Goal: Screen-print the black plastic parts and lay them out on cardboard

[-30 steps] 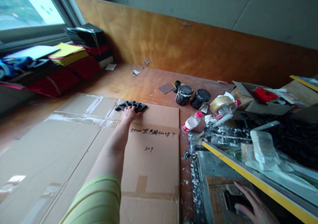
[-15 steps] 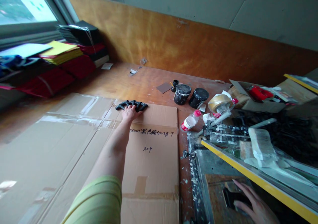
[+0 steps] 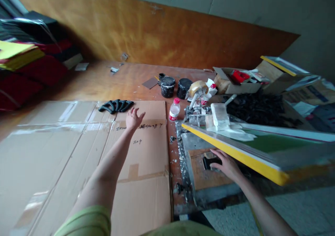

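Observation:
My left hand (image 3: 135, 119) is above the cardboard sheet (image 3: 149, 187), its fingers apart and nothing in them. Just left of it, several black curved plastic parts (image 3: 116, 106) lie side by side in a row. Down to the right, my right hand (image 3: 228, 164) has its thumb and fingers around a black plastic part (image 3: 208, 162). This part rests on a brown wooden board (image 3: 202, 180) on a grey metal base (image 3: 188, 143). A screen-printing frame (image 3: 230, 152) with a yellow edge is tilted up over the base, beside my right hand.
A bottle with a pink cap (image 3: 175, 109) stands behind the base. Beyond it are two black tubs (image 3: 168, 86) and a tape roll (image 3: 198, 87). A cardboard box (image 3: 242, 86) and a heap of black parts (image 3: 258, 108) lie right. Coloured stacks (image 3: 31, 67) sit far left.
My left hand has come off the row of black parts and drawn back to the right, fingers spread. My right hand stays at the black part on the board. The view has turned right.

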A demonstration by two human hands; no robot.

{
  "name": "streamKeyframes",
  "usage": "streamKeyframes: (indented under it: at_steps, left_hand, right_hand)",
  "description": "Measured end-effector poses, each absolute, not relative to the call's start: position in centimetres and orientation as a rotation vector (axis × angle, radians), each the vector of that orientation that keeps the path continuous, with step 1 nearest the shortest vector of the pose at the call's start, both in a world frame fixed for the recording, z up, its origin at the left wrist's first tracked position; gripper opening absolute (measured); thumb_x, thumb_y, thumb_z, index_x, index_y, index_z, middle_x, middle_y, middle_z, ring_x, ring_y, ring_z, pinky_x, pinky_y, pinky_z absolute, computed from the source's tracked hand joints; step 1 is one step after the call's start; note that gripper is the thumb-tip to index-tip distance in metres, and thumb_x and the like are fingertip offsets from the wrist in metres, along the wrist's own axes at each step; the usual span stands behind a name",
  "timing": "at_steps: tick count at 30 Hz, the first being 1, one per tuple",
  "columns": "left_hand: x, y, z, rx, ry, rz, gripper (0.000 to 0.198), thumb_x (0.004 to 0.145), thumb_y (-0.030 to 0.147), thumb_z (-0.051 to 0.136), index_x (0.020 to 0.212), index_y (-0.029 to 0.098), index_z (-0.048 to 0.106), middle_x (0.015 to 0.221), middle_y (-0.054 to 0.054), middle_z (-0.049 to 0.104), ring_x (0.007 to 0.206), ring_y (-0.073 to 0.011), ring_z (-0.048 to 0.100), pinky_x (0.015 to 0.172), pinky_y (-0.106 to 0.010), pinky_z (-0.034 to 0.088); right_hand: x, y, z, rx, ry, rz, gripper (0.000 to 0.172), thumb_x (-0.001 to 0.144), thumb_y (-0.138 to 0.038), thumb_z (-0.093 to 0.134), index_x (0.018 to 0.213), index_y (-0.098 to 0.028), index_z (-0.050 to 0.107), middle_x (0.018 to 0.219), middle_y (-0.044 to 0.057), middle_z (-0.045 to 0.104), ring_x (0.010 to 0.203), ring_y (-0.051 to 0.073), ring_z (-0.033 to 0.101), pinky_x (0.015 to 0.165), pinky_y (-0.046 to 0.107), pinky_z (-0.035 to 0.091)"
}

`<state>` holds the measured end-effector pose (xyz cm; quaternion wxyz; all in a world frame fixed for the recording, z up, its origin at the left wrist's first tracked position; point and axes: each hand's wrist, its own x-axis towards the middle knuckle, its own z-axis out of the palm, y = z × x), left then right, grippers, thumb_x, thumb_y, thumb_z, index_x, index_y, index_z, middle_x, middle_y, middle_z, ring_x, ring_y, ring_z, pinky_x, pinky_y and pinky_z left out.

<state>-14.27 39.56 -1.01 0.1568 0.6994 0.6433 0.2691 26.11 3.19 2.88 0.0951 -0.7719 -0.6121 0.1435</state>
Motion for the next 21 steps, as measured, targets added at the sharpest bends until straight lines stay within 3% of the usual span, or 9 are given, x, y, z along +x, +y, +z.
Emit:
streamKeyframes:
  at_steps: [6, 8, 11, 14, 16, 19, 20, 21]
  left_hand:
    - [-7.0, 27.2, 7.1, 1.531, 1.398, 1.146, 0.053, 0.086, 0.058, 0.057, 0.118, 0.017, 0.066, 0.102, -0.011, 0.074, 0.094, -0.0214, 0.068, 0.086, -0.033, 0.052]
    - [-4.8, 23.1, 10.4, 1.398, 1.226, 1.239, 0.051, 0.086, 0.058, 0.057, 0.113, 0.016, 0.067, 0.074, -0.003, 0.069, 0.069, -0.0144, 0.064, 0.069, -0.026, 0.052]
    - [-1.3, 18.4, 15.0, 1.299, 1.053, 1.314, 0.038, 0.088, 0.055, 0.056, 0.088, 0.019, 0.066, 0.047, 0.007, 0.045, 0.042, -0.0093, 0.042, 0.049, -0.021, 0.044]
    - [1.7, 15.3, 18.0, 1.266, 0.943, 1.374, 0.041, 0.091, 0.05, 0.051, 0.061, 0.021, 0.052, 0.043, 0.006, 0.038, 0.04, -0.0084, 0.035, 0.045, -0.021, 0.042]
    - [2.9, 13.7, 18.8, 1.257, 0.946, 1.396, 0.046, 0.092, 0.049, 0.049, 0.055, 0.021, 0.047, 0.043, 0.004, 0.039, 0.041, -0.0081, 0.037, 0.046, -0.021, 0.043]
    - [2.8, 11.1, 18.0, 1.207, 1.031, 1.379, 0.046, 0.091, 0.056, 0.05, 0.066, 0.018, 0.06, 0.053, 0.001, 0.053, 0.048, -0.0087, 0.048, 0.049, -0.02, 0.045]
    - [2.4, 10.0, 17.3, 1.175, 1.064, 1.347, 0.047, 0.09, 0.059, 0.05, 0.075, 0.018, 0.066, 0.061, -0.001, 0.06, 0.053, -0.0096, 0.053, 0.051, -0.021, 0.046]
    - [1.9, 8.8, 16.4, 1.138, 1.102, 1.291, 0.049, 0.087, 0.063, 0.052, 0.084, 0.017, 0.069, 0.068, -0.002, 0.065, 0.058, -0.0108, 0.057, 0.053, -0.022, 0.048]
  right_hand:
    - [28.4, 3.5, 3.0, -1.924, -1.982, 0.694, 0.058, 0.086, -0.038, 0.067, 0.142, -0.03, 0.053, 0.134, 0.008, 0.061, 0.118, 0.024, 0.064, 0.102, 0.04, 0.052]
    - [28.0, 3.6, 3.0, -1.835, -2.076, 0.566, 0.06, 0.09, -0.037, 0.065, 0.146, -0.028, 0.048, 0.143, 0.011, 0.055, 0.127, 0.025, 0.058, 0.107, 0.043, 0.048]
    - [26.1, 3.3, 2.4, -1.576, -2.352, 0.391, 0.07, 0.089, -0.043, 0.068, 0.15, -0.022, 0.043, 0.157, 0.015, 0.04, 0.143, 0.03, 0.04, 0.119, 0.051, 0.033]
    - [24.6, 2.3, 1.5, -1.297, -2.601, 0.358, 0.08, 0.081, -0.051, 0.074, 0.147, -0.014, 0.047, 0.156, 0.017, 0.039, 0.146, 0.033, 0.034, 0.121, 0.057, 0.025]
    - [24.9, 1.6, 1.4, -1.144, -2.68, 0.351, 0.07, 0.082, -0.05, 0.074, 0.139, -0.014, 0.056, 0.148, 0.016, 0.05, 0.141, 0.03, 0.044, 0.119, 0.054, 0.032]
    - [28.4, 1.4, 2.7, -1.064, -2.583, 0.159, 0.032, 0.092, -0.036, 0.065, 0.119, -0.02, 0.071, 0.123, 0.006, 0.071, 0.12, 0.018, 0.064, 0.109, 0.04, 0.047]
    - [30.1, 1.6, 3.4, -1.143, -2.469, 0.02, 0.024, 0.095, -0.031, 0.059, 0.109, -0.019, 0.074, 0.113, 0.003, 0.075, 0.11, 0.015, 0.07, 0.103, 0.033, 0.051]
    - [32.0, 2.0, 4.2, -1.25, -2.333, -0.122, 0.026, 0.098, -0.028, 0.052, 0.1, -0.015, 0.075, 0.104, 0.002, 0.077, 0.099, 0.012, 0.073, 0.097, 0.027, 0.053]
